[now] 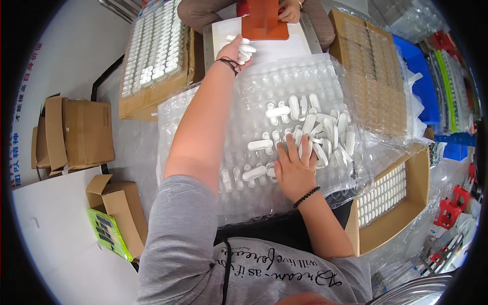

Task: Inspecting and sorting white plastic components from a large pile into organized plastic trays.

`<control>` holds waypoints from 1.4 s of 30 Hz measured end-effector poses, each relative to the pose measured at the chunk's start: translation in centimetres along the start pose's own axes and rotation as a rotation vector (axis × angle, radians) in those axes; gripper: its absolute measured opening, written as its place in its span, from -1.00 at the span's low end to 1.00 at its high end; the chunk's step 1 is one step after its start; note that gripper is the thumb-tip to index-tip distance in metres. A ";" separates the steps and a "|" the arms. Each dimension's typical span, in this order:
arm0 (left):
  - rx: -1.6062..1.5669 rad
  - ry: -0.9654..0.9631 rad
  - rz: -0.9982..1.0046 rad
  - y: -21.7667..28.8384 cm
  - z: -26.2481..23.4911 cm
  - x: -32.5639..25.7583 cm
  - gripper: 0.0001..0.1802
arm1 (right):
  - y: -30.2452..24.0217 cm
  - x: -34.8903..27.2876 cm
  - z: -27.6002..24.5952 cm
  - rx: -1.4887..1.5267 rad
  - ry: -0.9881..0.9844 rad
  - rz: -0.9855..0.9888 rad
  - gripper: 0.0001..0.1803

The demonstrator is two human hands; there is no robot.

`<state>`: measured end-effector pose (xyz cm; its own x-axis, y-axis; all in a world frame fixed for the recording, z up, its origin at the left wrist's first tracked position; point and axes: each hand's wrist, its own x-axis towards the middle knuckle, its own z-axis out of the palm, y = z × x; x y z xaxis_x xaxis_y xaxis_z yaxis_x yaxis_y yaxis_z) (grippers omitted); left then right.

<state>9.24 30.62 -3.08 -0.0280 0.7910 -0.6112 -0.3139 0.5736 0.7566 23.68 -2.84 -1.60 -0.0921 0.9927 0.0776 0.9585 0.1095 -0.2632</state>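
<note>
My left hand (231, 52) reaches far forward, closed around several white oblong plastic pieces (245, 49) with rounded ends. It is over the near left part of a white board (226, 30). My right hand (296, 173) lies palm down with fingers spread, its fingertips touching white pieces beside a loose pile (325, 134). The pile rests on a clear plastic blister tray (244, 112) with rows of hollows. More pieces sit in or across the hollows, among them one (260, 145) left of my right fingers.
Across from me, a co-worker's hand (290, 11) is beside an orange-red metal block (264, 28) on the board. A carton (137, 104) topped with rows of white pieces stands far left. Another box (391, 223) of pieces is at right. Empty-looking cartons (89, 132) stand left.
</note>
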 end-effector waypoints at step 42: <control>-0.102 -1.216 0.631 -3.4 -11.1 -43.6 -0.42 | -3.4 -7.6 -2.3 0.040 -0.059 0.053 -0.69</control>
<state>0.97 -8.22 18.46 0.6339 0.6264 0.4536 -0.6275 0.0738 0.7751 21.73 -10.83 0.95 -0.0584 0.9983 0.0059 0.9512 0.0574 -0.3033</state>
